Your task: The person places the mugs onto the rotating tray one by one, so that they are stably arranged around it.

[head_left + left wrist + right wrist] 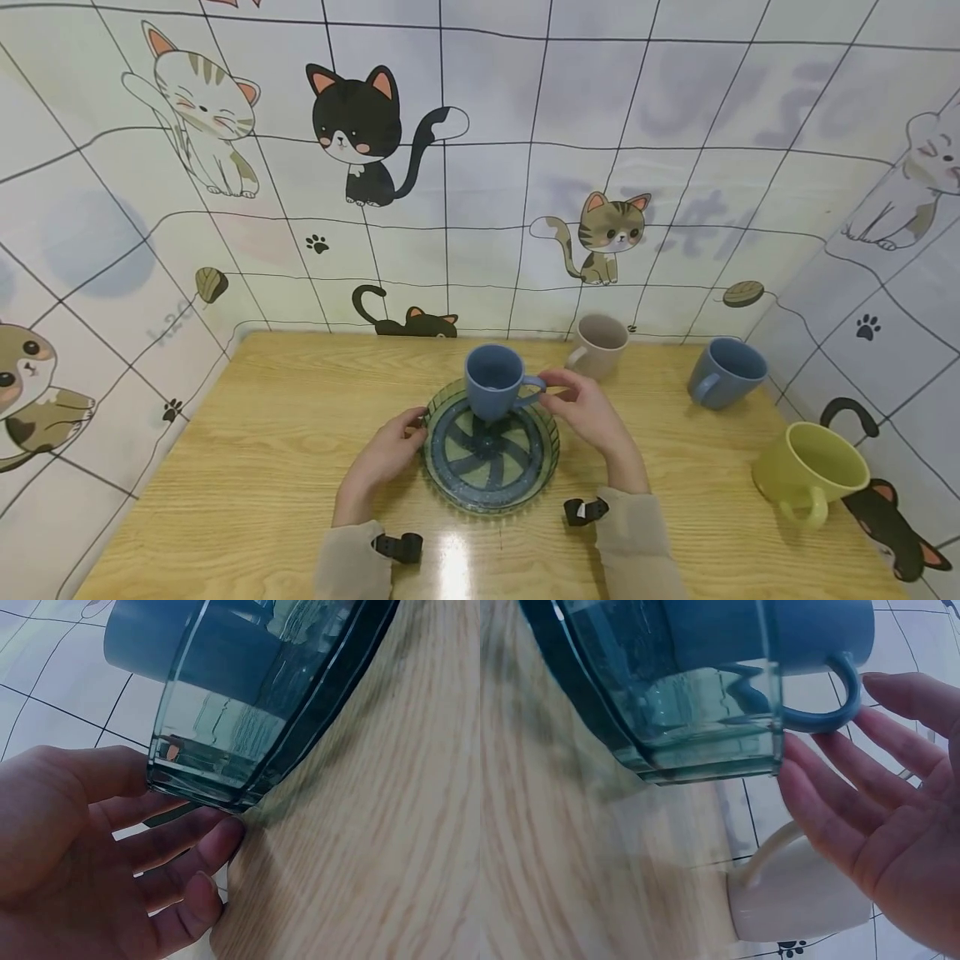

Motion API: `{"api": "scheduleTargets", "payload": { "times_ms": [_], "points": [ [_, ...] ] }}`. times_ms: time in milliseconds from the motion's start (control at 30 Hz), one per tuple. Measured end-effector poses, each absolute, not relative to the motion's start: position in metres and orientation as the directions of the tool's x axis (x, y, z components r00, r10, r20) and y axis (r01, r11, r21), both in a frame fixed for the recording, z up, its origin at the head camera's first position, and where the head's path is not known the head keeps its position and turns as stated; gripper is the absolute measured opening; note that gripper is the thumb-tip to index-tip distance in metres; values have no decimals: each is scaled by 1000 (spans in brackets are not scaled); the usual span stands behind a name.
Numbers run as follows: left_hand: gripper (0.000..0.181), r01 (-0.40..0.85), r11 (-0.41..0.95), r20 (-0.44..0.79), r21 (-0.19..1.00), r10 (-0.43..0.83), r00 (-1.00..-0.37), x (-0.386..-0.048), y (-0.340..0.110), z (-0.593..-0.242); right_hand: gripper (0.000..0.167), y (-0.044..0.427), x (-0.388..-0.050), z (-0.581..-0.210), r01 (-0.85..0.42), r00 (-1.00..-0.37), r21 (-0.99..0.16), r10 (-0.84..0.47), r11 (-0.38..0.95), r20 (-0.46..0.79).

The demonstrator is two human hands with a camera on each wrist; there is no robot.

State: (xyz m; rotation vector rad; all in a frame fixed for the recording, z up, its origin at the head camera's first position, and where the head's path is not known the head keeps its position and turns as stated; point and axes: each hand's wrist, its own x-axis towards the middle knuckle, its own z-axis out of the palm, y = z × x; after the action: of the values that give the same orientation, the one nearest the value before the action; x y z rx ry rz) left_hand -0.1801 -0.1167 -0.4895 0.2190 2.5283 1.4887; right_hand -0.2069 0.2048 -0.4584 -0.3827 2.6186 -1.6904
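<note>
A greenish-blue glass dish (pixel 487 497) with a ridged rim and a swirl pattern lies on the table in the middle of the head view. Over its far part is a blue mug (pixel 491 383), upright, handle to the right; whether its base touches the glass I cannot tell. My right hand (pixel 588 412) pinches the mug handle (pixel 847 697) between thumb and fingers, beside the dish's right wall. At the dish's left side, my left hand (pixel 386 450) touches the outer wall and rim with loosely bent fingers (pixel 225 836); some fingertips are hidden behind the glass.
Behind my right hand stands a pale beige mug (pixel 600 346). A second blue mug (pixel 726 375) is at the right, with a yellow mug (pixel 813 467) nearer the right edge. Cat-print sheeting (pixel 487 183) surrounds the wooden table (pixel 277 433) at the back and sides.
</note>
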Motion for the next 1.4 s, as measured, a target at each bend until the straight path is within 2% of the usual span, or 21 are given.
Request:
{"api": "scheduleTargets", "payload": {
  "times_ms": [567, 767, 1067, 1400],
  "points": [
    [45, 26, 467, -95, 884, 232, -968, -182, -119, -489, 37, 212, -200, -446, -223, -969, -847, -202, 483, 140],
    [45, 26, 470, -96, 882, 233, -968, -182, -120, -487, 35, 216, -202, -446, -196, -974, -890, -190, 412, 126],
    [48, -4, 400, -112, 917, 249, -962, -180, -122, -486, 30, 215, -192, -431, -176, -981, -914, -148, 367, 129],
    [55, -26, 373, -134, 927, 266, -955, -181, -123, -489, 30, 228, -207, -462, -97, -995, -955, -20, 279, 96]
  ]
}}
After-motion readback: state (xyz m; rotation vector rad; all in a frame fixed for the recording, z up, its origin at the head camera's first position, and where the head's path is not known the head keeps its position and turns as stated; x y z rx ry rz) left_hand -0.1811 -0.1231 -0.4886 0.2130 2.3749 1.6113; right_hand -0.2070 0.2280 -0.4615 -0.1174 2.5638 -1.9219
